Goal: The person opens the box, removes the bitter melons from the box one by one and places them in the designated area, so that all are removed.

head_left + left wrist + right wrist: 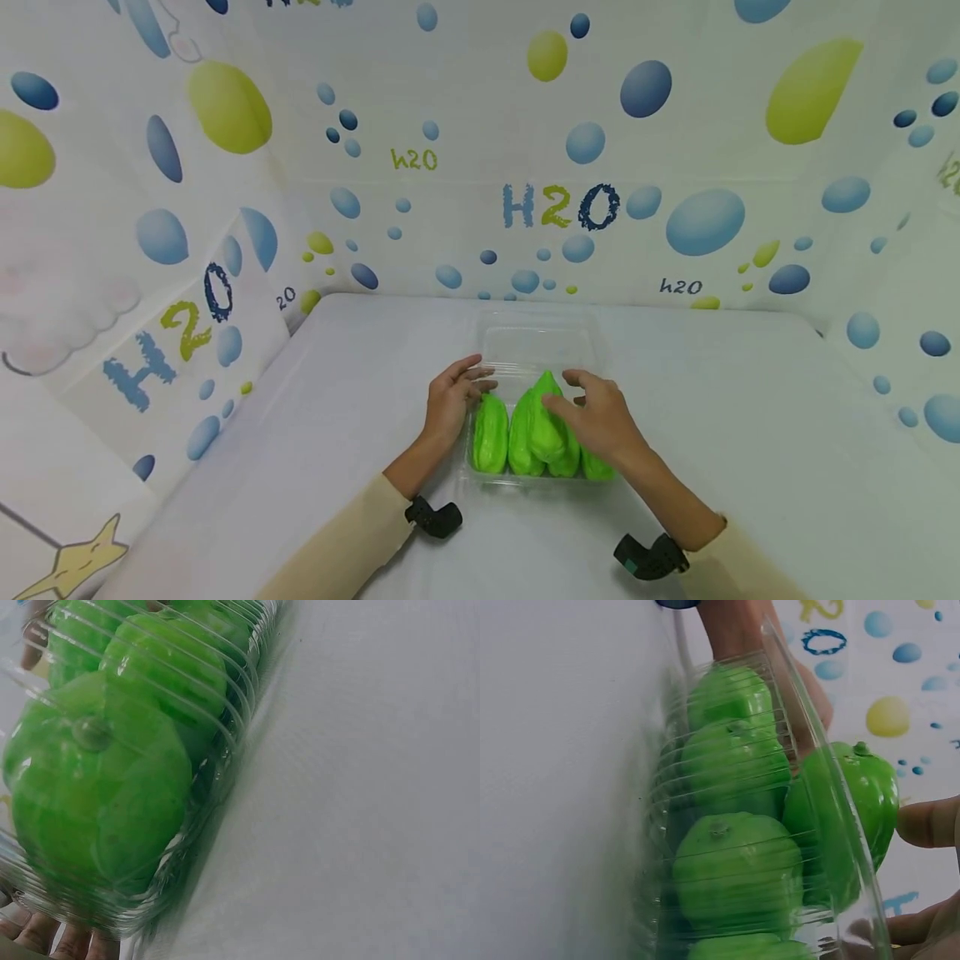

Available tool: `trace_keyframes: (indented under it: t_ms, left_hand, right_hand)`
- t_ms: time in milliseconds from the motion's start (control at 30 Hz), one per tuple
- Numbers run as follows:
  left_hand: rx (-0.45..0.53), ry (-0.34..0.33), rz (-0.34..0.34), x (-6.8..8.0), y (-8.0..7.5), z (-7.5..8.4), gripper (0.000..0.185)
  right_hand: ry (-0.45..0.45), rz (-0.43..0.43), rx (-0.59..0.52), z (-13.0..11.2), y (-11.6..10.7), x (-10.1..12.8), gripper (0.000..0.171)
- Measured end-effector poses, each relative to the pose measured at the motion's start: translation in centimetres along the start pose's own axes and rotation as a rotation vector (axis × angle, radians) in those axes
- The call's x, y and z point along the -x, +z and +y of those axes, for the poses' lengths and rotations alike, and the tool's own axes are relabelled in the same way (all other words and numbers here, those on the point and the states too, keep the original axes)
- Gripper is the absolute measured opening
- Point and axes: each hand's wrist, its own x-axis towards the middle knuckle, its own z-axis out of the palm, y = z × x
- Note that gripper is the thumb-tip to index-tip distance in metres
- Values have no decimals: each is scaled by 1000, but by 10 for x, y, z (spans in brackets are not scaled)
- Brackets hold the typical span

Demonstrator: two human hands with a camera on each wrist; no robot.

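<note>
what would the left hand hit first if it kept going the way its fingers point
Probably the open lid of the clear container: the left hand points right across the tray's far edge, past the green chayotes. Depth is hard to judge here.

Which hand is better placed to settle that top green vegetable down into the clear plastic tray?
Right. The right hand already grips the top green vegetable lying over the others in the clear plastic tray. The left hand only rests at the tray's left edge, likely steadying it.

Bright green chayotes (pixel 525 429) in a clear ribbed tray (pixel 540 346) — white table (pixel 750 433), blue-and-lime bubble-print walls (pixel 675 167).
</note>
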Motion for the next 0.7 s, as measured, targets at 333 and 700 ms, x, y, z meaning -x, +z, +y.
trace_keyframes:
  t_ms: [333,700]
  left_hand:
    - [-4,9,4,0,-3,1,57]
    - [1,6,-2,0,0,-1,57]
  right_hand:
    - [-96,-2,60,1,18,-2,58]
    - [13,21,71,0,25,4,71]
